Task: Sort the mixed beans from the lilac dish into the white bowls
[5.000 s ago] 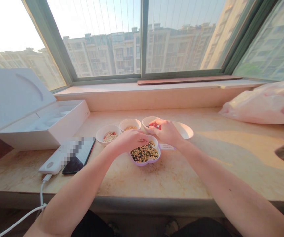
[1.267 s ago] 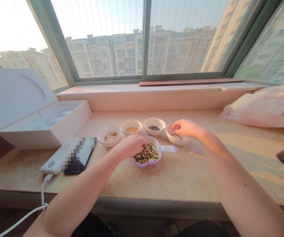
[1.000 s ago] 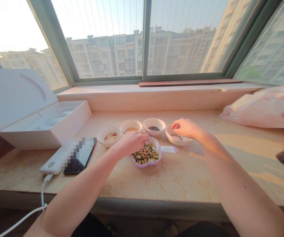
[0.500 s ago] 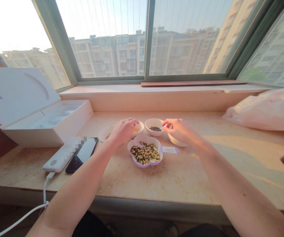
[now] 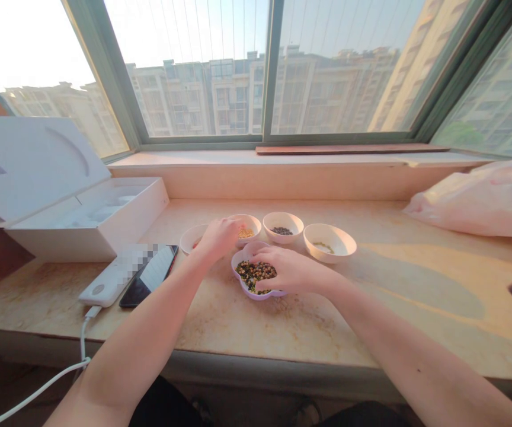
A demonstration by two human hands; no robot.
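Observation:
My right hand is over the scalloped lilac-rimmed bowl, which holds mixed dark, green and tan beans. Its thumb and fingers are apart at the beans, and nothing shows between them. My left hand reaches over the small white bowl with yellowish beans. Its fingers are curled down together; whatever the tips hold is hidden. To the right stand a white bowl of black beans and a white bowl with a few green beans. Another white bowl, partly covered by my left hand, has something red inside.
A phone and a white power bank with a cable lie left. Behind them stands an open white box. A plastic bag sits far right, below the window. The counter's front edge runs nearby.
My right hand has moved left and nearer from the white bowls to the scalloped bowl, its fingers now spread. The bowl with green beans is uncovered. My left hand stays at the yellowish beans.

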